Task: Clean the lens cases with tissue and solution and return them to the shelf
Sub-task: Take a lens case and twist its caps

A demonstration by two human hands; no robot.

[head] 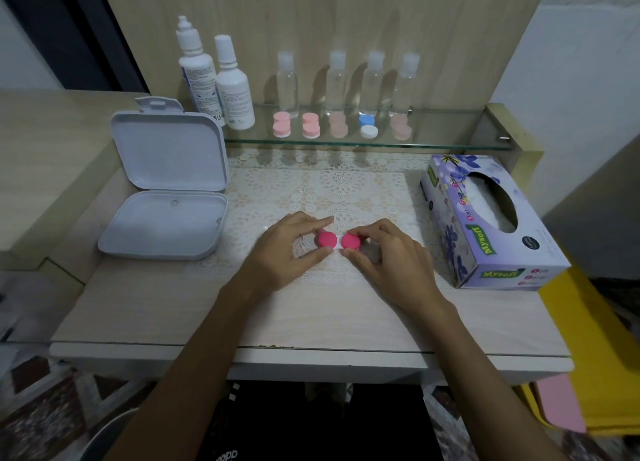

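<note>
Both forearms are bare from the lower edge of the frame up to the wrists, with no sleeves, watch, bracelet or rings showing on the left hand (287,249) or the right hand (391,256). The fingernails that can be seen are short and unpainted. Below the counter's front edge the person wears a black garment (311,426) with small white lettering near the bottom of the frame and two small white marks higher up; the lettering is too small and cut off to read with certainty.
</note>
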